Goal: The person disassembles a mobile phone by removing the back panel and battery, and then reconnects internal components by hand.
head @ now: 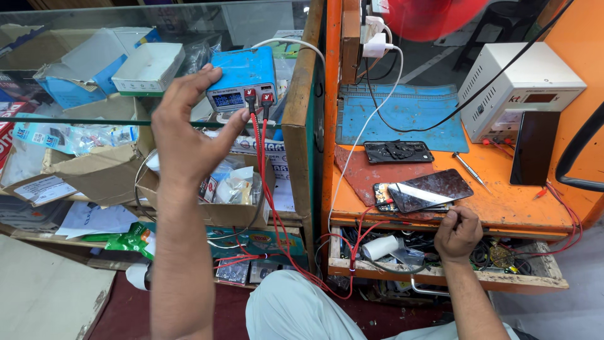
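The left hand is raised to the blue bench power supply on the glass counter, fingers spread open, with the thumb tip against the unit's front panel beside the red and black lead plugs. It holds nothing; the contact reads as a press on a control, though the panel detail is too small to confirm which one. The red leads drop from just below that thumb and run down across to the open drawer beneath the right hand.

The right hand rests at the front edge of the orange workbench, fingers curled closed on a thin tool or probe; its tip is hidden, so I cannot tell what it is. Directly above that hand lies the opened phone, its dark screen panel lifted askew over the body. A second phone back lies further beyond, and a screwdriver just to the right of it.

Judgement: the step is best done with the right hand braced on the bench edge so its tool stays put, the thumb making small, deliberate presses, and the leads kept off the bare board.
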